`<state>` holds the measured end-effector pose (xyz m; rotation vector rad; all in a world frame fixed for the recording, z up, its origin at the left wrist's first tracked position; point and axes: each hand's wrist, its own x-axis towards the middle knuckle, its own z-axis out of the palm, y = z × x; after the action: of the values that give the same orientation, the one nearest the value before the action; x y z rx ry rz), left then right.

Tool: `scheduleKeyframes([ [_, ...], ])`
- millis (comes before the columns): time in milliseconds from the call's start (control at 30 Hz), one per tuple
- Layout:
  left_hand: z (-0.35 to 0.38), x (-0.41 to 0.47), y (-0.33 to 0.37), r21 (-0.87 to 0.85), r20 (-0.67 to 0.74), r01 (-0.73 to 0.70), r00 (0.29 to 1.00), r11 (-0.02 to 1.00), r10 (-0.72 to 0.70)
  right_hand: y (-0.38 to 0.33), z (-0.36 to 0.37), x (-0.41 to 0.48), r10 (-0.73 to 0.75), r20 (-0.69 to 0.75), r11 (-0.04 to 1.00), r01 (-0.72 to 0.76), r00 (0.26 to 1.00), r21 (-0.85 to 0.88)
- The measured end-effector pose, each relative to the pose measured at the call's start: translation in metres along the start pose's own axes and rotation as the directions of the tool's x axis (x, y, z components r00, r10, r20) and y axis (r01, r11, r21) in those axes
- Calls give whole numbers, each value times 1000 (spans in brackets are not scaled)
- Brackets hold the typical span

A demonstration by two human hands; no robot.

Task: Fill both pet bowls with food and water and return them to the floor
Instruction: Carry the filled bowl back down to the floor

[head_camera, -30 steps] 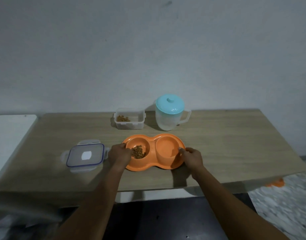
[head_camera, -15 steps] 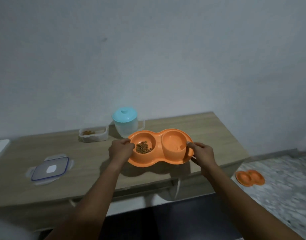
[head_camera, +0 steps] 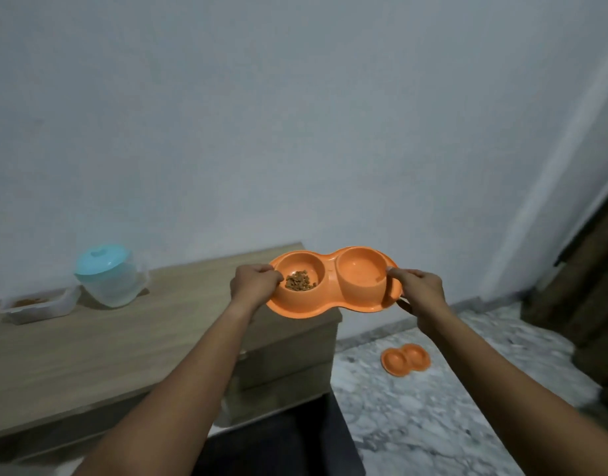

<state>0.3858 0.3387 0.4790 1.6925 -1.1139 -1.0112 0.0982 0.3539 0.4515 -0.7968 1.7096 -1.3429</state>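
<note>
we hold the orange double bowl (head_camera: 331, 274) in the air between our fingers, level. our left hand (head_camera: 254, 286) curls its fingers over the rim on the kibble (head_camera: 299, 280) side. our right hand (head_camera: 421, 290) pinches the rim beside the other cup (head_camera: 361, 273); we cannot tell if water is in it. we judge this is the carrying step. next we must lower it flat to the floor (head_camera: 433, 424), near the second bowl (head_camera: 405, 363) below our right fingers.
</note>
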Motion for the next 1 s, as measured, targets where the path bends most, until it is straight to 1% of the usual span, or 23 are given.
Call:
scheduleKeyframes([
  [167, 81, -1, 36, -36, 118, -32, 992, 999, 36, -15, -75, 43, -3, -94, 1000, 4, 996, 9],
  [333, 173, 23, 50, -55, 178, -50, 982, 997, 59, -15, -128, 105, 21, -168, 1000, -21, 986, 2],
  [433, 234, 50, 44, -55, 190, -32, 981, 998, 42, 0, -149, 153, 53, -189, 998, -58, 981, -22],
  [500, 279, 74, 33, -52, 190, 14, 982, 999, -4, 16, -160, 190, 63, -186, 997, -71, 980, -40],
  [667, 379, 138, -6, -56, 126, 104, 987, 993, -96, 67, -167, 288, 78, -168, 990, -96, 983, -104],
  [800, 434, 173, -51, 35, 85, 160, 983, 986, -163, 122, -156, 353, 170, -140, 973, -189, 976, -134],
  [900, 474, 198, -106, 98, 40, 247, 967, 964, -252, 182, -140, 400, 263, -89, 948, -275, 961, -160],
  [1000, 510, 219, -179, 177, -53, 275, 961, 945, -270, 266, -122, 444, 343, -61, 916, -348, 937, -198],
])
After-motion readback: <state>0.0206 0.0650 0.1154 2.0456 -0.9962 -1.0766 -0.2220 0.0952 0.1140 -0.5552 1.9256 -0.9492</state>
